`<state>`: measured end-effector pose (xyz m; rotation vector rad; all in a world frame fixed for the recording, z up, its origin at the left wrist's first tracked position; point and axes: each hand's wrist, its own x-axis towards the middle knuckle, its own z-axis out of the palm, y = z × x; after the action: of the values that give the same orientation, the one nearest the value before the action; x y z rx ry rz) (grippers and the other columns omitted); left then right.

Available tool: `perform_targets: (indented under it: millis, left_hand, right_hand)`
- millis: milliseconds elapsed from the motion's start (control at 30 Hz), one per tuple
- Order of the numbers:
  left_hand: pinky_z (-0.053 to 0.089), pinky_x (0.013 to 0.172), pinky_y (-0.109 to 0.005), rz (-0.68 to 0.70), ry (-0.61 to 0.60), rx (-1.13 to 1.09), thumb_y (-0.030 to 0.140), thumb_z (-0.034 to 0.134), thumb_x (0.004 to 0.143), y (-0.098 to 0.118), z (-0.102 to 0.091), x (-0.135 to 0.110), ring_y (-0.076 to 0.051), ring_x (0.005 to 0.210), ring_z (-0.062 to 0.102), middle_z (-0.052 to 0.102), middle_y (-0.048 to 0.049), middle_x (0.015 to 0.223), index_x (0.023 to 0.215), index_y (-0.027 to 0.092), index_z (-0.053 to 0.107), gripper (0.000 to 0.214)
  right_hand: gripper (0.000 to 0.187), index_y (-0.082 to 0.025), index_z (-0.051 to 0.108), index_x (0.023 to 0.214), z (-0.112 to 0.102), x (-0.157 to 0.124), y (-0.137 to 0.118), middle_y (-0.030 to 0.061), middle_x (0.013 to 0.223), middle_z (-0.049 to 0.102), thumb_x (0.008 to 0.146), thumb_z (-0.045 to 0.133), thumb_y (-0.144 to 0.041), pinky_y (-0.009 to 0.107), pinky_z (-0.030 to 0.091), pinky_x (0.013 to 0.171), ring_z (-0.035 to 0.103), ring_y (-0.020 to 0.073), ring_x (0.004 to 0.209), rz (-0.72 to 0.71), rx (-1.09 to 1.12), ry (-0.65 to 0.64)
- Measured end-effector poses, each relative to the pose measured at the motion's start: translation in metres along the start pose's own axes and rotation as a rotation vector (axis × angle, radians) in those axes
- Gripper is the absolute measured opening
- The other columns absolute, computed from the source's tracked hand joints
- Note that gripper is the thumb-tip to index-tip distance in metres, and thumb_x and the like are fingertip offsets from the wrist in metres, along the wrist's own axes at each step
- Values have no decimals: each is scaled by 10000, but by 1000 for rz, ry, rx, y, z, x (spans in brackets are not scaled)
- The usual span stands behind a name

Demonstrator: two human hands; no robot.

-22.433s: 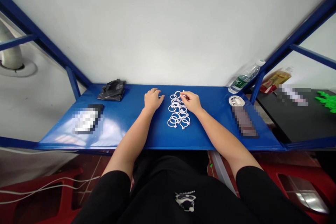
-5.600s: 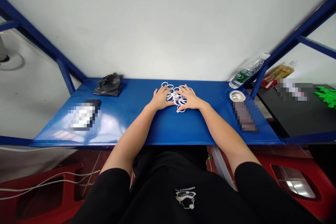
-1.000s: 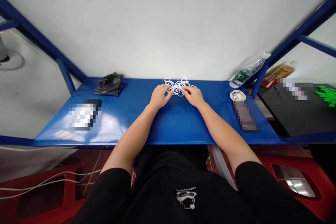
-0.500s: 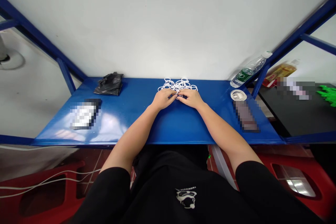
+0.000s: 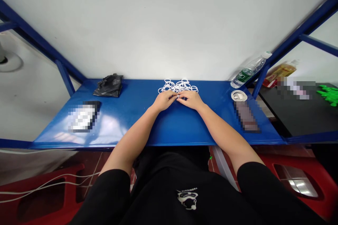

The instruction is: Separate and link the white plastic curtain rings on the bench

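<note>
My left hand (image 5: 164, 100) and my right hand (image 5: 192, 99) meet at the middle of the blue table (image 5: 179, 130), fingertips almost touching. Both are pinched closed on a small white piece (image 5: 178, 96) between them, probably part of a white ring; its exact shape is too small to tell. Just beyond the fingers lies a loose pile of white plastic rings (image 5: 183, 85), several of them overlapping. My fingers hide the near side of that pile.
A crumpled black plastic bag (image 5: 108, 85) lies at the back left, a blurred-out flat object (image 5: 83, 116) nearer me. To the right are a water bottle (image 5: 248, 72) leaning on the frame, a white coil (image 5: 239, 95) and a blurred dark object (image 5: 246, 116). A wall stands behind.
My fingertips have shifted slightly around the small white piece, which shows a little more between them. The view has tilted a little; the pile of rings looks unmoved.
</note>
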<state>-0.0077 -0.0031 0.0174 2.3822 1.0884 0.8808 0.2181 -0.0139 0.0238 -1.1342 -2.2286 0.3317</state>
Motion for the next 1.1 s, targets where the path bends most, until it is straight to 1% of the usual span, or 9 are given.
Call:
perform_targets:
  millis: [100,167,233,333,500,733,867,967,1100]
  left_hand:
    - [556,902,-326,9,-2,3,313,582,1038,-2,1,0,-201,978,719,779,-63,1092,1147,236,774,234]
    - [553,906,-327,12,2,12,302,581,1037,-1,1,0,-201,979,718,776,-63,1094,1142,236,768,224]
    - [551,910,-330,0,-1,28,304,573,1043,0,0,0,-203,982,715,772,-67,1102,1140,234,762,224]
    - [548,894,-326,-13,-6,51,318,553,1060,3,-1,0,-203,974,708,763,-72,1093,1127,225,753,231]
    - [540,869,-307,15,39,79,312,568,1068,3,3,0,-192,959,705,752,-69,1047,1077,210,741,201]
    - [540,878,-310,47,47,94,313,544,1083,2,6,0,-193,970,703,748,-65,1053,1109,218,737,217]
    - [535,905,-333,33,87,99,309,543,1080,0,4,2,-202,985,697,750,-72,1049,1082,215,740,219]
    - [511,989,-385,-15,167,156,287,582,1052,-7,1,3,-234,1058,678,749,-90,1083,1054,211,750,185]
    - [485,1043,-452,-204,263,250,310,690,979,-21,-5,0,-296,1155,635,715,-117,1227,1122,226,777,187]
  right_hand:
    - [165,-260,774,874,-1,1,-2,41,1138,817,954,678,-367,378,562,962,749,238,1071,14,9,8]
    - [146,-253,760,947,-2,0,-3,44,1091,813,942,694,-383,361,562,907,744,228,984,59,14,14]
    - [197,-255,750,1067,-1,0,-3,44,1090,805,945,691,-398,356,560,878,734,223,936,94,27,17]
    - [243,-257,742,1150,1,-1,0,58,1151,798,973,650,-395,386,553,940,732,241,1016,45,52,28]
    - [211,-261,749,1085,3,2,3,70,1211,790,1013,571,-348,459,499,1089,699,263,1181,-65,75,36]
    - [195,-257,725,966,0,4,-3,73,1092,792,1013,549,-327,458,506,1032,695,267,1069,-23,104,-1]
    - [204,-255,723,956,0,3,-4,68,1013,776,1008,559,-364,427,516,973,687,263,1003,29,89,50]
    - [192,-253,721,906,-2,1,-2,65,954,761,982,578,-355,408,517,941,680,257,955,44,48,87]
    - [227,-253,725,834,-7,0,-1,53,880,756,966,599,-386,398,514,926,679,242,889,28,10,93]
